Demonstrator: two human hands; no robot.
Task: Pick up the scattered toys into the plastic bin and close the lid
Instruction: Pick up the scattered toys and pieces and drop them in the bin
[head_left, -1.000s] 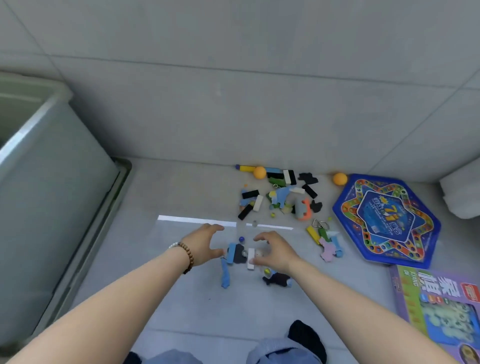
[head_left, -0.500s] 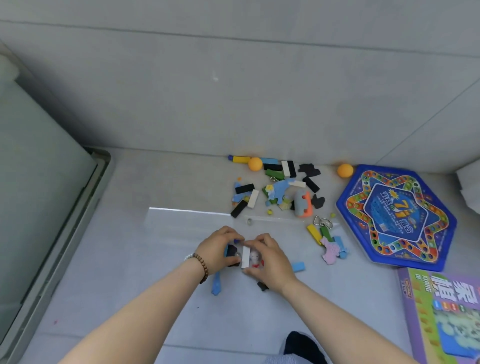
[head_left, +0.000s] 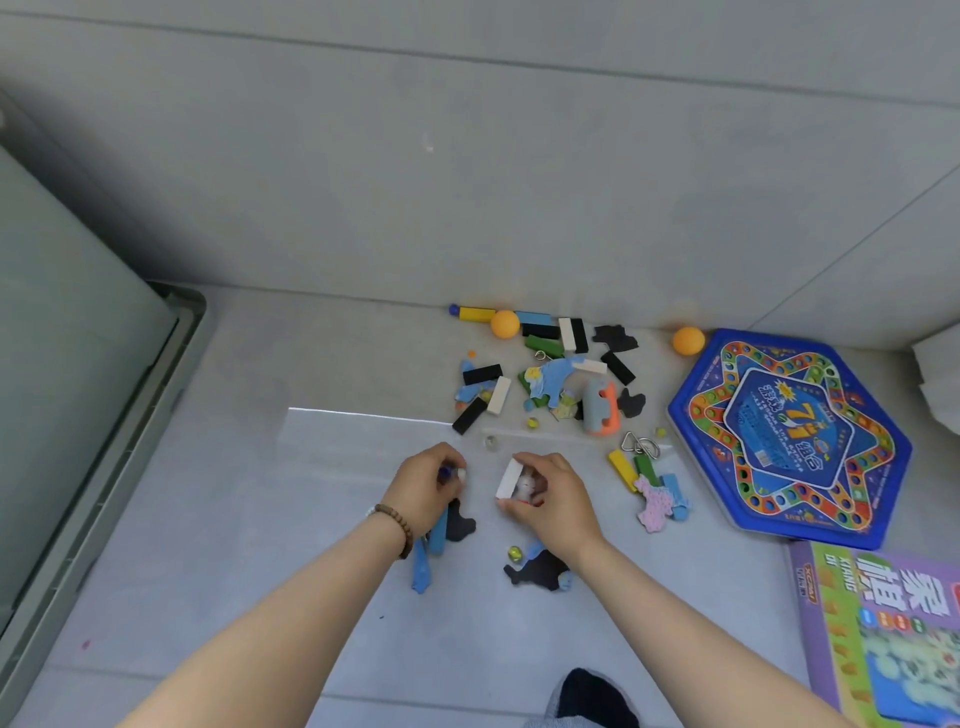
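Toy pickup barely begun

The right hand (head_left: 550, 499) pinches a white block (head_left: 509, 479); the left hand (head_left: 427, 486) curls around something small, perhaps a marble. Most toys (head_left: 550, 379) remain floor-scattered; the plastic bin (head_left: 78, 389) stands left.

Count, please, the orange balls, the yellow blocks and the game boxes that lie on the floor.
orange balls: 2
yellow blocks: 2
game boxes: 2
Total: 6
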